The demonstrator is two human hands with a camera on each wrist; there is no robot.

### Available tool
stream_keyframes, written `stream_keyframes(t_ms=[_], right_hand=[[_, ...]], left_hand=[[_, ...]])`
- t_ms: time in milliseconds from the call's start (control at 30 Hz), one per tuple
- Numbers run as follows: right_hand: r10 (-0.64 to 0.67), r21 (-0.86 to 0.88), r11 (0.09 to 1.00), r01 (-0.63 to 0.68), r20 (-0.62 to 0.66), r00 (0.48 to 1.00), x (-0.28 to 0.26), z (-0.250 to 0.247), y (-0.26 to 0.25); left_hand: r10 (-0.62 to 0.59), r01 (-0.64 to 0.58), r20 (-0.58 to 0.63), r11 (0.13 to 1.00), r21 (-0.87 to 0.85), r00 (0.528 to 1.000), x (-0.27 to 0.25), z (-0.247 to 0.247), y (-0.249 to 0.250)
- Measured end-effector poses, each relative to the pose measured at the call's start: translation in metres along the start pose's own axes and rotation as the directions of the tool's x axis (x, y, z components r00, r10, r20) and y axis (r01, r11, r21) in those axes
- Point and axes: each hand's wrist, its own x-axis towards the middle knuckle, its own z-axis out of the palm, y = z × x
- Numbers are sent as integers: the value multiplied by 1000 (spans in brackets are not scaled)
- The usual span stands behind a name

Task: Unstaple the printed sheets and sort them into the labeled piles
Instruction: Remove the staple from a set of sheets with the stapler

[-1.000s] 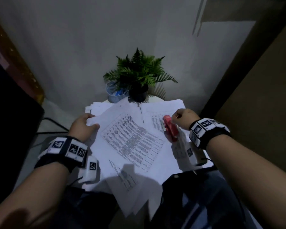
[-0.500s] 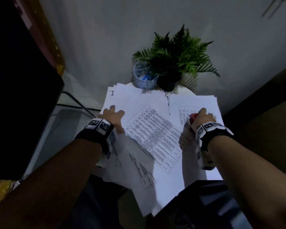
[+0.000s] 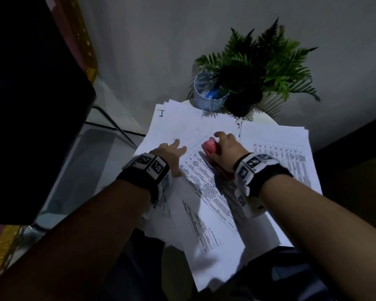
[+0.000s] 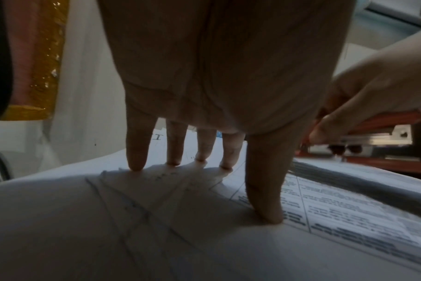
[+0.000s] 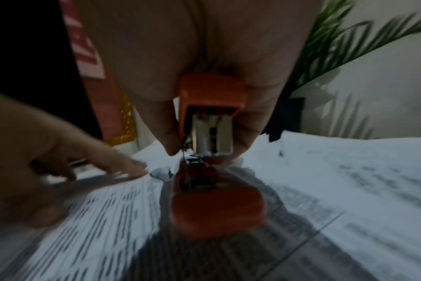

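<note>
Red plastic shows in the right hand point(image 3: 225, 148), whose fingers grip a stapler point(image 5: 210, 114) with its nose at the top corner of the stapled printed sheets point(image 3: 206, 187); the staple itself is too blurred to make out. Left hand point(image 4: 219, 79) presses those sheets with straight, spread fingers. Print is unreadable; both forearms hide the lower pages.

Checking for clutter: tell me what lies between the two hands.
Only printed sheet: in the head view, bare table rows separate the left hand from the right hand holding the red stapler.
</note>
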Motion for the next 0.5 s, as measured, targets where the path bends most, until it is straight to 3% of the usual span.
stream_keyframes(t_ms=[500], right_hand=[[23,-111,994,-20,22,1000,39,31,-22]], left_hand=[[26,-26,40,1000,8,999,14,5,-6]])
